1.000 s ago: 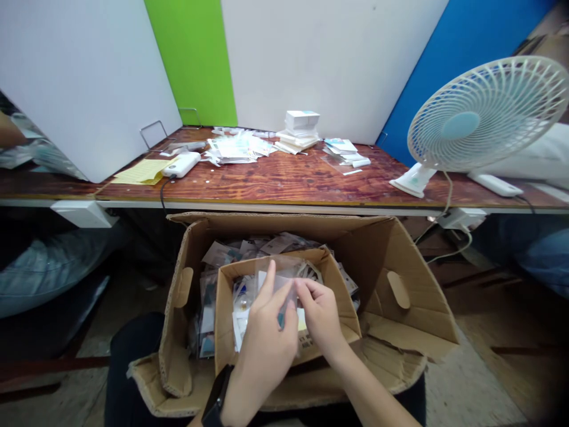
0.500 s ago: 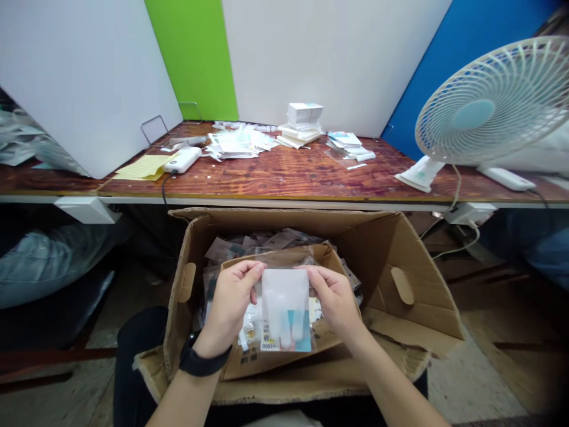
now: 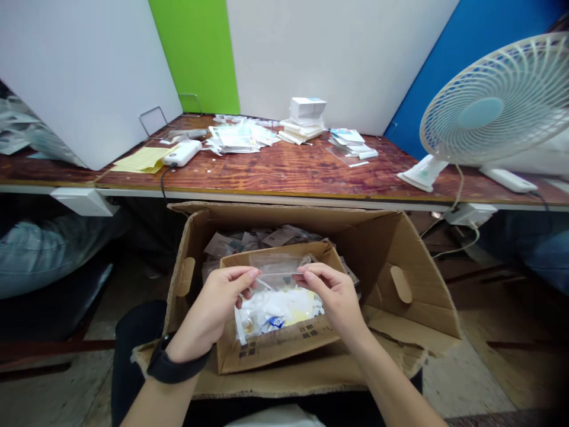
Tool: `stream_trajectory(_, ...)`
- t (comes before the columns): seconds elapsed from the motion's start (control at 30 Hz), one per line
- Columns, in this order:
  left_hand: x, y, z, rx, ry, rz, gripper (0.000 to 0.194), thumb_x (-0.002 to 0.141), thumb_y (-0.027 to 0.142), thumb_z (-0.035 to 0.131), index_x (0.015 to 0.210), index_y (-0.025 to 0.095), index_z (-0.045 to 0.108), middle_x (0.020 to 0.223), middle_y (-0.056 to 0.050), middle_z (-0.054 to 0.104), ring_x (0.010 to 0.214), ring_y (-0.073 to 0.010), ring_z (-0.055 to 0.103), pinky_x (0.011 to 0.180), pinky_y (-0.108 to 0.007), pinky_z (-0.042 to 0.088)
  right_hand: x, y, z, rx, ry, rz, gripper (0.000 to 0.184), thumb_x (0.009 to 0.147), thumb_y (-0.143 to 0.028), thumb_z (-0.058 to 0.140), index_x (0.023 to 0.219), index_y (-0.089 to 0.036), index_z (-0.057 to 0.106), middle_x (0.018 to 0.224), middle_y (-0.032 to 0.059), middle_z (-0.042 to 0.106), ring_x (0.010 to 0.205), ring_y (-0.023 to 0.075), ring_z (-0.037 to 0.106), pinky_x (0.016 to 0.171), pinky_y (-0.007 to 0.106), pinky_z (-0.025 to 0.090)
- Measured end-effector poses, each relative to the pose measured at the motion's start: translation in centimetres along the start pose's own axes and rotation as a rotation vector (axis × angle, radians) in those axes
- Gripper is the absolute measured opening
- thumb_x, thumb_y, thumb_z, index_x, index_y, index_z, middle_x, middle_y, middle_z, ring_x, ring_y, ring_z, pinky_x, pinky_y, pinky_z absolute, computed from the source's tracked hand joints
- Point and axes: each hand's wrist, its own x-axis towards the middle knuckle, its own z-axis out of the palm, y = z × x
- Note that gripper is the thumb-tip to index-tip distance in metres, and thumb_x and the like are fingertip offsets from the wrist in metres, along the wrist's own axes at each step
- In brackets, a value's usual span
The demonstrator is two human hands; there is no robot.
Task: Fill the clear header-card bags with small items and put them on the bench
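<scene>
My left hand (image 3: 212,311) and my right hand (image 3: 334,299) both pinch the edges of a clear plastic packet (image 3: 276,270), held nearly flat between them. It hovers over a small cardboard box (image 3: 271,347) full of white and yellow packets. That small box sits inside a large open cardboard box (image 3: 391,279) on my lap, which also holds several loose packets. A black watch is on my left wrist.
A wooden table (image 3: 284,172) runs across ahead with piles of packets (image 3: 240,137), a stack of small white boxes (image 3: 306,115), a yellow sheet (image 3: 142,160) and a white device (image 3: 181,153). A white fan (image 3: 484,101) stands at the right. Another person's jeans-clad leg (image 3: 40,255) is at left.
The white and teal packet that I held upright half a second ago has tipped flat, so only its clear edge shows. My hands have risen slightly and stayed on its sides.
</scene>
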Motion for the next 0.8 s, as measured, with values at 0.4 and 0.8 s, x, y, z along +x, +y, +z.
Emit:
stream_trajectory(0.4,1.0,-2.8,2.2,-0.406,0.155,0.021,0.021,0.063,0.029,0.072,0.073,0.01,0.068,0.075,-0.007,0.07,0.075,-0.0176,0.063,0.077,-0.029,0.049,0.9,1.9,0.4,-0.256,0.125,-0.194,0.012,0.076,-0.024,0.061,0.065,-0.019,0.063,0.094,0.0071,0.061,0.089,0.0209,0.058,0.073,0.031,0.045)
stream_trajectory(0.8,2.7,-5.9,3.4,-0.478,0.282,-0.075,0.01,0.061,0.017,0.07,0.064,0.009,0.063,0.066,-0.004,0.065,0.067,-0.0125,0.062,0.074,-0.025,0.052,2.0,5.6,0.6,0.029,0.134,0.265,0.024,0.063,-0.036,0.072,0.064,-0.014,0.063,0.061,0.0052,0.065,0.067,0.0225,0.066,0.073,0.04,0.054)
